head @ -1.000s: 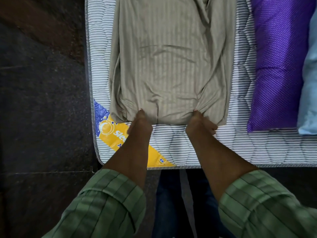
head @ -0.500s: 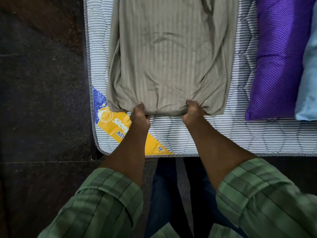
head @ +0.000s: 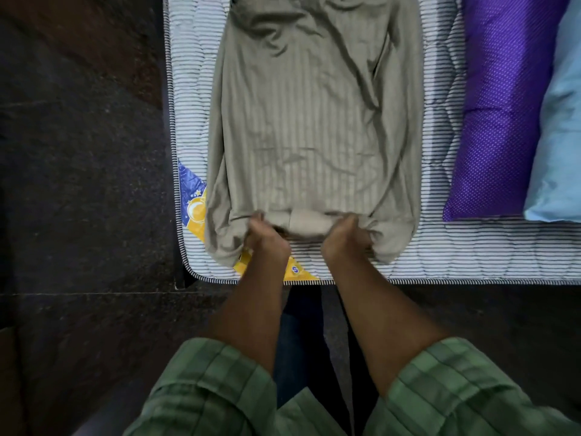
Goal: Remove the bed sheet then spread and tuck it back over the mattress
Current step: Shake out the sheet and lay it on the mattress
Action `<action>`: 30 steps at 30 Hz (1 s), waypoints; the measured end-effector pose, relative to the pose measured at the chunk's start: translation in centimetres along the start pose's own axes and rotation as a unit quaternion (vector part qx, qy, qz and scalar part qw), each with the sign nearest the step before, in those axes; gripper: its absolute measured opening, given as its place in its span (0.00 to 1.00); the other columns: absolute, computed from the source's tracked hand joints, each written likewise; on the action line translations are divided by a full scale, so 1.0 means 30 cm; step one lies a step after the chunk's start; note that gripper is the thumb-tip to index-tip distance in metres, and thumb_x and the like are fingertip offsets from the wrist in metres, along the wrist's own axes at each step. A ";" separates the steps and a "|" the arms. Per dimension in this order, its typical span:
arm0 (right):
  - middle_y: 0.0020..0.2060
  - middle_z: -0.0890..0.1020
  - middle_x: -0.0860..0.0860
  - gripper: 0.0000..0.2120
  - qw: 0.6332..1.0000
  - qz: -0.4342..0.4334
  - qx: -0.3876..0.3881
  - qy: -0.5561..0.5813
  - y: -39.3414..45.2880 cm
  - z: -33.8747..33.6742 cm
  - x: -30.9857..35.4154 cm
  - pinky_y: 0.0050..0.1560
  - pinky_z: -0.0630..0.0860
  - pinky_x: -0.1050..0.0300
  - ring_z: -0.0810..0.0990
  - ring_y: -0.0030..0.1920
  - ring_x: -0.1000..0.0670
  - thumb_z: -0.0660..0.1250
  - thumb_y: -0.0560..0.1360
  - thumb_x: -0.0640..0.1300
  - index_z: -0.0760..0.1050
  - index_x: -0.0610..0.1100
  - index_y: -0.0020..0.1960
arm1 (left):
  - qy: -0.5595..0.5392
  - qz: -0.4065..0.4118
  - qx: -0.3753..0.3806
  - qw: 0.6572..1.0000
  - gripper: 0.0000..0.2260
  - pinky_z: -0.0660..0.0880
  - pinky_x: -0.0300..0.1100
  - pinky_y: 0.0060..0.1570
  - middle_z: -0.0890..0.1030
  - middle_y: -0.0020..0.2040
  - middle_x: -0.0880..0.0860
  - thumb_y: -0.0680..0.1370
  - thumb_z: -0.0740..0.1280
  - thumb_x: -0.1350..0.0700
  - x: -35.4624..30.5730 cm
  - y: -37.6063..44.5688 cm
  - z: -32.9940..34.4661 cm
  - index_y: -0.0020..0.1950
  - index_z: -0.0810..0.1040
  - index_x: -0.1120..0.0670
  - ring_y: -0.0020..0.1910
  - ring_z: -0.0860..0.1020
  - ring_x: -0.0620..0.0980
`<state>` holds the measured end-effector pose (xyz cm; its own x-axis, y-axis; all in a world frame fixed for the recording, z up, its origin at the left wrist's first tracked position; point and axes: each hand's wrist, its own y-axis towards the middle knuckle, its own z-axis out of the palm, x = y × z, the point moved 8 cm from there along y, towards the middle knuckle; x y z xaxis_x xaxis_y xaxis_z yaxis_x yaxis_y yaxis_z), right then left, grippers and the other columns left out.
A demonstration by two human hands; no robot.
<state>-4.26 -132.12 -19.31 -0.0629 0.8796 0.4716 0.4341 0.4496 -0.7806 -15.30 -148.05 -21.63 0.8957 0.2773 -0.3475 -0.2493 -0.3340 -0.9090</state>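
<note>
The olive-grey, faintly striped bed sheet (head: 314, 121) lies gathered into a long narrow band on the white quilted mattress with thin dark stripes (head: 440, 256), and its long axis runs straight away from the person, from the near edge of the bed toward the far end that passes out of the top of the view. Both hands sit at the near end of that band, side by side. The left hand (head: 267, 236) has its fingers curled into the fabric just inside the band's left fold, and the right hand (head: 345, 236) clutches a bunched fold just inside the right one; a short stretch of the hem shows rolled between them. Neither hand is nearer than the other: they hold the same edge at about the same reach, so the sheet lies wholly ahead of them. Loose corners hang out past each hand, the left one draping over the yellow and blue brand label (head: 195, 209) at the mattress corner. Off to the right of the right hand, apart from the sheet, rest a purple dotted pillow (head: 503, 105) and a pale blue pillow (head: 559, 136). Judging by this, opening the sheet calls for drawing the hands apart sideways, across the band's length, since bare mattress shows on both flanks.
</note>
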 end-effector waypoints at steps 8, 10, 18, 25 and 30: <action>0.53 0.76 0.46 0.14 0.959 -0.102 0.255 -0.063 -0.125 0.568 0.443 0.61 0.79 0.46 0.77 0.53 0.44 0.57 0.69 0.61 0.66 0.50 0.41 | -0.043 0.100 0.172 0.979 0.10 0.64 0.33 0.20 0.81 0.28 0.51 0.80 0.64 0.50 -0.530 -0.101 0.471 0.42 0.78 0.54 0.24 0.76 0.44; 0.44 0.79 0.48 0.11 0.977 -0.116 0.180 0.004 -0.126 0.647 0.568 0.53 0.84 0.40 0.81 0.45 0.43 0.65 0.71 0.52 0.68 0.46 0.40 | -0.014 0.122 0.198 0.972 0.12 0.62 0.32 0.20 0.80 0.27 0.50 0.82 0.62 0.50 -0.651 -0.143 0.600 0.41 0.76 0.53 0.23 0.75 0.44; 0.51 0.85 0.42 0.07 0.938 -0.119 0.311 0.094 -0.184 1.084 0.868 0.37 0.83 0.50 0.85 0.45 0.42 0.67 0.74 0.43 0.77 0.40 0.50 | 0.005 0.173 0.271 0.947 0.10 0.69 0.35 0.31 0.83 0.43 0.50 0.83 0.59 0.52 -0.960 -0.254 0.988 0.50 0.78 0.52 0.38 0.82 0.45; 0.45 0.81 0.51 0.19 0.869 -0.355 0.298 -0.174 -0.060 1.200 0.847 0.47 0.79 0.50 0.80 0.43 0.48 0.70 0.69 0.57 0.78 0.48 0.56 | 0.369 0.365 0.273 0.810 0.15 0.72 0.37 0.54 0.78 0.64 0.51 0.82 0.65 0.57 -0.843 -0.139 1.146 0.69 0.73 0.49 0.61 0.78 0.49; 0.82 0.57 0.48 0.34 0.534 -0.495 0.303 -0.615 0.030 1.217 0.567 0.79 0.58 0.45 0.57 0.81 0.44 0.61 0.77 0.62 0.61 0.53 0.81 | 0.612 0.477 0.200 0.599 0.26 0.66 0.49 0.73 0.70 0.76 0.54 0.77 0.67 0.51 -0.609 0.050 1.124 0.75 0.71 0.53 0.75 0.69 0.53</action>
<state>-37.76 -111.07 -26.97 -0.6971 -0.5656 0.4407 -0.7052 0.4301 -0.5636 -44.46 -123.24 -24.40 -0.1863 -0.8168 -0.5460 -0.7112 0.4956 -0.4987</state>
